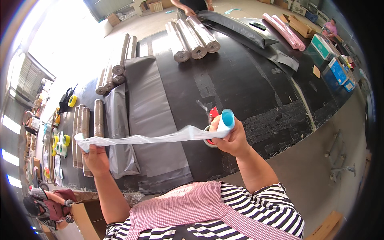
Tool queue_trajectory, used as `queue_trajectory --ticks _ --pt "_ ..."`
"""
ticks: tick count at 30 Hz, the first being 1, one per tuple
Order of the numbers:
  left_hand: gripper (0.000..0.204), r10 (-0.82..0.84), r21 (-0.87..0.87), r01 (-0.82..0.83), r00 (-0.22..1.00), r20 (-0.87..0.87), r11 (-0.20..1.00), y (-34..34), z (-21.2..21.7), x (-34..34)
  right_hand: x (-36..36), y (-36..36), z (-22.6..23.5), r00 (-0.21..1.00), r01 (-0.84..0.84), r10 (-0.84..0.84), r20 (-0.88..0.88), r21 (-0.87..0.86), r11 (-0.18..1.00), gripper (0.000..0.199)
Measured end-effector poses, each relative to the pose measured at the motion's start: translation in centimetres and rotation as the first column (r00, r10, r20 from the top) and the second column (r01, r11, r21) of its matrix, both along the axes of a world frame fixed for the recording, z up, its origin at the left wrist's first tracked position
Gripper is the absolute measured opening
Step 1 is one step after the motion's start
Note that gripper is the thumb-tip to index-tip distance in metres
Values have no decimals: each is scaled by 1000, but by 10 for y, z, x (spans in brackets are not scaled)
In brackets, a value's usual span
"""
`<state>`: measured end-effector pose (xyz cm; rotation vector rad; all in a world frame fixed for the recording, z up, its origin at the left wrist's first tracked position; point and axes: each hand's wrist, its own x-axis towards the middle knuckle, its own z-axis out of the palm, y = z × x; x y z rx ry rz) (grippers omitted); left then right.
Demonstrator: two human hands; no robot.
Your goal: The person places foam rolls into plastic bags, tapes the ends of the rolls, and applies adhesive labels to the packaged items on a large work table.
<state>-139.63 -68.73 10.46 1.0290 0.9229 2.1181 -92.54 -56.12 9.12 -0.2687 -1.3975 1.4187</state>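
A long strip of thin whitish plastic film [160, 138] stretches between my hands above the black table. My left hand [97, 160] is closed on its left end, thumb on top. My right hand [237, 140] is wrapped round the other end, where the film curls into a tube with a light blue inside [227, 116]. A red tape dispenser [213, 112] lies just beyond my right hand, which partly hides it. Under the film, a flat grey plastic sheet [150, 96] and a folded grey plastic bag [120, 140] lie on the table.
Brown-wrapped rolls [85, 124] lie left, with several more [199, 50] at the back. Beyond them a person [192, 8] handles a long grey bag [236, 26]. Pink rolls [284, 32] and boxes [340, 71] are at right. Another person [52, 204] stands lower left near a cardboard box [86, 220].
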Motion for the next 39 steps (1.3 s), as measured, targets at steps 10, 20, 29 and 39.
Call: queue_trajectory --ticks 10,20,29,39 --pt "42 -50 -314 33 998 -47 949 -16 20 -35 3 30 -12 919 -347 389 57 -346 872 35" --pt "26 -325 -538 -81 718 -615 839 -17 105 148 -118 -13 37 930 -260 126 345 374 890 101" --pt "23 -27 -410 -37 988 -150 911 -82 92 109 -111 -26 27 451 -670 765 460 -391 631 42" --pt "24 335 -325 -287 937 100 901 -161 67 39 -141 -40 12 325 -712 682 655 -305 632 31"
